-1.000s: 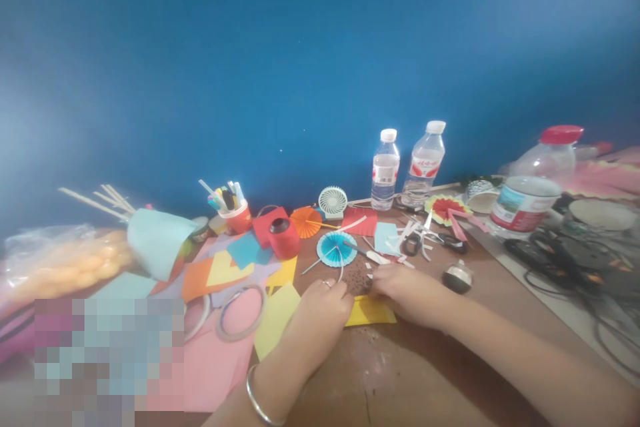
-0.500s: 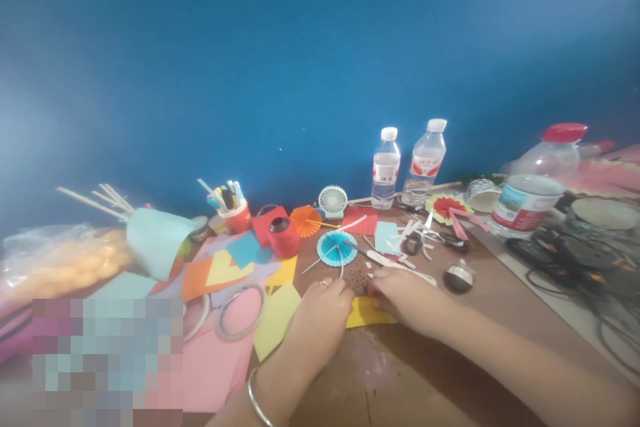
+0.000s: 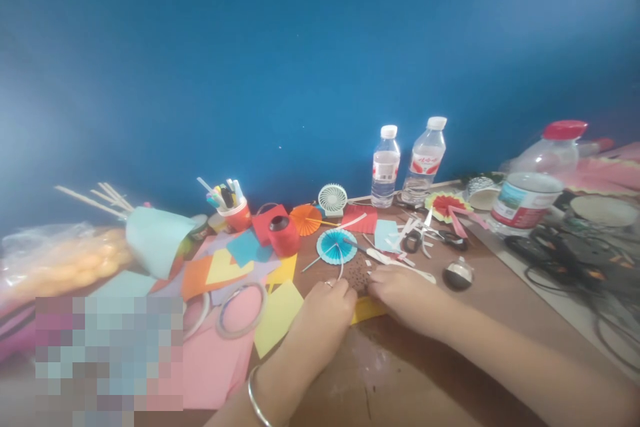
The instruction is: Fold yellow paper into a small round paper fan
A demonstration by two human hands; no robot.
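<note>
My left hand [image 3: 327, 307], with a ring on one finger and a bangle at the wrist, is closed on the left part of a yellow paper strip [image 3: 369, 309]. The strip lies low over the brown table. My right hand [image 3: 395, 290] has its fingers bent over the strip's right part, pressed together. Both hands hide much of the paper, and the fingertips are partly covered. Just beyond them lies a blue pleated paper rosette [image 3: 337, 247] with a white rim. An orange pleated fan [image 3: 306, 221] sits farther back, beside a red roll-like object [image 3: 284, 236].
Coloured paper sheets [image 3: 225, 367] and tape rings [image 3: 242, 310] spread to the left. Scissors [image 3: 425, 230] and paper scraps lie at the right. Two water bottles [image 3: 385, 167], a small fan [image 3: 333, 200] and a pen cup [image 3: 235, 213] stand near the wall. Cables [image 3: 555, 253] tangle at far right.
My hands have come slightly closer together, and less of the yellow strip shows between them. The other things stay in place.
</note>
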